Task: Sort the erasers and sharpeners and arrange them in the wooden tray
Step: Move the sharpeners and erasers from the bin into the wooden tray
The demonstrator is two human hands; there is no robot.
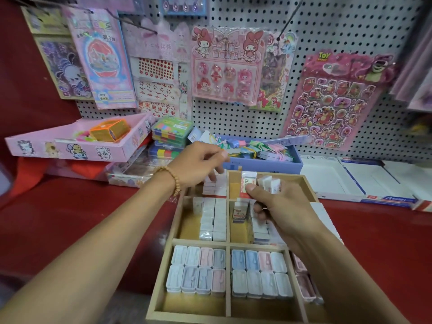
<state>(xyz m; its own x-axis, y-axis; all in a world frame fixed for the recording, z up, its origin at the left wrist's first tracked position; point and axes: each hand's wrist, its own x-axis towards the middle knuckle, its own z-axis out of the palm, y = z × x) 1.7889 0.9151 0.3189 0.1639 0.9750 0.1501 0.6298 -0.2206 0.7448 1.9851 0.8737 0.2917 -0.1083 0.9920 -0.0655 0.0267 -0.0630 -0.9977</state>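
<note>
Looking down through the head camera, I see a wooden tray (228, 242) with six compartments on a red counter (93, 218), below a white pegboard (339, 26) hung with sticker sheets.

My right hand (278, 202) hovers over the far right compartment. Its thumb and curled fingers clamp a small bunch of white erasers (268, 183), one in a sleeve printed "2B". My left hand (198, 164) reaches past the far left compartment, where a stack of white erasers (214, 185) sits. Its fingers are curled as if pinching something, but I cannot tell whether they hold anything. The hands are apart.

The two middle compartments hold upright rows of white erasers (214, 218), the right one partly hidden by my hand. The two near compartments hold pastel sharpeners (198, 270) in tidy double rows, blue, pink, grey and white. More sharpeners lie just outside the tray's right wall.

To place this bunch well, I judge it best to lower it into the far right compartment, which shows bare wood. I would square the erasers against a wall, sleeves facing the same way like the rows beside them. Letting go of them all at once risks a tumble, so I would release them one at a time, with the left hand steadying the row. A blue box (280, 164) of trinkets sits behind the tray.
</note>
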